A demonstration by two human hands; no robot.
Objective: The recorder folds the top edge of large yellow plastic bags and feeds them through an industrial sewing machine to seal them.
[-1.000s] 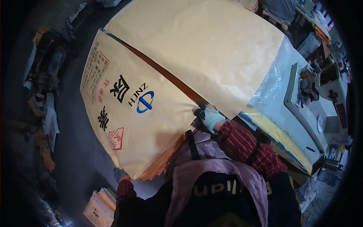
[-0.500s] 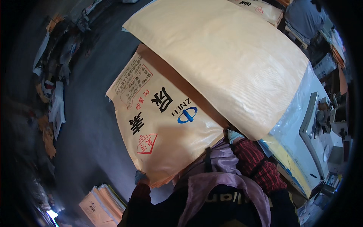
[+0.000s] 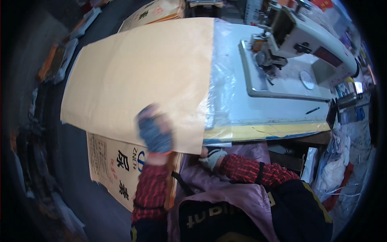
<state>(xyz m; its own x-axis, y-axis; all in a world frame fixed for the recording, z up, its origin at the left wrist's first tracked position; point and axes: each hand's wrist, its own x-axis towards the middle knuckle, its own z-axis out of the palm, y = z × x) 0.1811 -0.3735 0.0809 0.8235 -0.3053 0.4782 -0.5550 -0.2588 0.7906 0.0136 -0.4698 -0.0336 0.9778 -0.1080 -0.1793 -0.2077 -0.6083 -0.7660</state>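
A large plain tan woven sack (image 3: pixel 121 80) lies flat over the left part of the sewing table. Over its near part is my left hand (image 3: pixel 155 131) in a grey-blue glove, smeared by motion, so its fingers do not read clearly. At the sack's near right corner, my right hand (image 3: pixel 213 158) in a pale glove has its fingers closed at the edge; they are partly hidden. Lower and to the left, printed tan sacks (image 3: pixel 109 161) hang below the table edge beside my lap, partly covered by the plain sack and my left arm.
A white sewing machine (image 3: pixel 306 44) stands on the pale blue tabletop (image 3: pixel 238 92) to the right. Clear plastic film (image 3: pixel 219 72) lies beside the sack, and yellow tape (image 3: pixel 266 132) runs along the front edge. More printed sacks (image 3: pixel 155 14) are stacked beyond.
My view has swung right, bringing the sewing machine into sight. My left hand has left the printed sack's lower corner and come up over the plain sack. My right hand remains by the table edge.
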